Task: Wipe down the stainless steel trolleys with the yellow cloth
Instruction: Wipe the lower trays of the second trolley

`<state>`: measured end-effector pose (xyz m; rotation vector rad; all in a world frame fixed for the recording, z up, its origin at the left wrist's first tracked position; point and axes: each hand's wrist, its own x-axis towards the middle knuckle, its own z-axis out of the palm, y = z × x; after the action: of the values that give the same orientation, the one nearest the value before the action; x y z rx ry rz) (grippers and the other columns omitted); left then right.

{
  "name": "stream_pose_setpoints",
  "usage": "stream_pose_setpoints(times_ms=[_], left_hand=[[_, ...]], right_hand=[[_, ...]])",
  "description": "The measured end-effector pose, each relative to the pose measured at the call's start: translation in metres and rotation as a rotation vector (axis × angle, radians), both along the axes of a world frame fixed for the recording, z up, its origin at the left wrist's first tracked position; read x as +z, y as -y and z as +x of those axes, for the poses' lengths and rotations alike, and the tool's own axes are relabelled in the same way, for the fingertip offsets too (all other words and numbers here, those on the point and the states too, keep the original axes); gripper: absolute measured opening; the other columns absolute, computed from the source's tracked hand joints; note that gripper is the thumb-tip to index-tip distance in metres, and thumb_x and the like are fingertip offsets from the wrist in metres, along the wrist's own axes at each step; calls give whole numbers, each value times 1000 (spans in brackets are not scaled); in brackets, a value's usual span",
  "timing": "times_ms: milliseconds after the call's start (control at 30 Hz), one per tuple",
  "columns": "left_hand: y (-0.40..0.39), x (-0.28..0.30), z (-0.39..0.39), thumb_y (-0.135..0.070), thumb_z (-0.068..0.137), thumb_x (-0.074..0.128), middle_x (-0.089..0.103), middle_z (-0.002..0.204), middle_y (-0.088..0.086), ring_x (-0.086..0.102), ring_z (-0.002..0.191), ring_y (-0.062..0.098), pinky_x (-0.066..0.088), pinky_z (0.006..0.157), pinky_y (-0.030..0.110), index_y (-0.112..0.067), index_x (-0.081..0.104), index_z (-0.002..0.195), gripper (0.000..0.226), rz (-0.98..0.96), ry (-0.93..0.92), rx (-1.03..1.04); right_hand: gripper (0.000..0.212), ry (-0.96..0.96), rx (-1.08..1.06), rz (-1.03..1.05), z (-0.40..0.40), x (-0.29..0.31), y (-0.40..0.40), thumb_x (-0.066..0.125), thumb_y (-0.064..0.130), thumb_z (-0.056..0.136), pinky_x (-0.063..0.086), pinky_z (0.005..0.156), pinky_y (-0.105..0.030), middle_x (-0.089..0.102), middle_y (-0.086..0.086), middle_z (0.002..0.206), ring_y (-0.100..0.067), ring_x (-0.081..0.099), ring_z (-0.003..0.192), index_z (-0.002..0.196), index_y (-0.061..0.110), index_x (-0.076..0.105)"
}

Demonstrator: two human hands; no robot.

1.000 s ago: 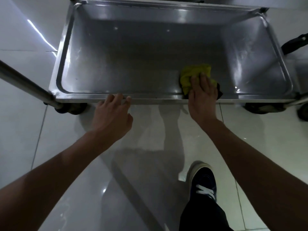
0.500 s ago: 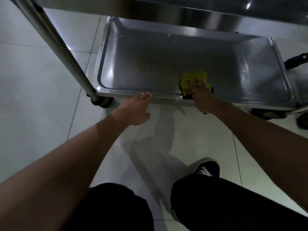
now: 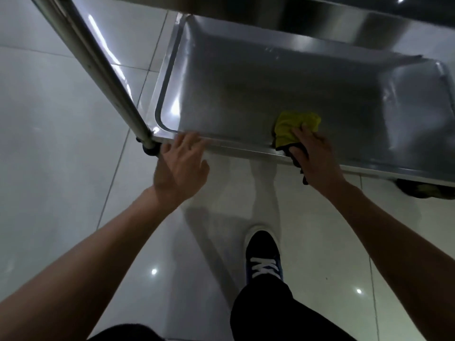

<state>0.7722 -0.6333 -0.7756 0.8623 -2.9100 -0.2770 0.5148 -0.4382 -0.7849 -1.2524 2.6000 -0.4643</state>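
On my feed: right hand is pressing the yellow cloth down on the bottom tray of the stainless steel trolley, at the near rim. Fingers lie over the cloth, fairly flat, tips pointing into the tray; palm sits over the rim edge. A dark part of the cloth hangs down over the rim under the palm. Can't tell if the thumb is tucked round it.

Left hand is spread wide, fingers relaxed, holding nothing. Its fingertips are at the near rim close to the left corner, just beside the upright post. Image is blurred there, so I can't tell whether they actually touch the rim.

Post runs diagonally from top left down to the tray corner, with a dark caster under it. Another caster shows under the right end. An upper shelf overhangs the tray's far side.

Floor is glossy pale tile. One dark sneaker with white laces stands between the forearms, dark trousers below it.
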Motion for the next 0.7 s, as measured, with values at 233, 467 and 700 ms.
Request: stream_pose_setpoints(times_ms=[233, 467, 700], left_hand=[[32, -7, 29, -22, 84, 54, 59, 135, 4, 57, 119, 29, 53, 86, 44, -12, 61, 130, 47, 22, -1, 80], [41, -11, 44, -19, 82, 62, 54, 138, 7, 50, 129, 29, 48, 85, 44, -10, 58, 135, 53, -38, 18, 63], [48, -11, 48, -30, 91, 56, 31, 152, 7, 35, 139, 27, 42, 85, 37, -23, 34, 152, 66, -7, 168, 101]], right_hand=[[47, 150, -13, -139, 41, -6, 68, 61, 40, 96, 28, 117, -47, 35, 5, 159, -29, 35, 138, 141, 33, 52], [41, 75, 170, -96, 88, -10, 155, 47, 39, 101, 29, 112, -46, 32, 2, 161, -30, 35, 131, 141, 34, 52], [45, 89, 396, -27, 119, -9, 233, 44, 34, 101, 28, 114, -48, 24, 2, 163, -29, 32, 134, 145, 34, 46]])
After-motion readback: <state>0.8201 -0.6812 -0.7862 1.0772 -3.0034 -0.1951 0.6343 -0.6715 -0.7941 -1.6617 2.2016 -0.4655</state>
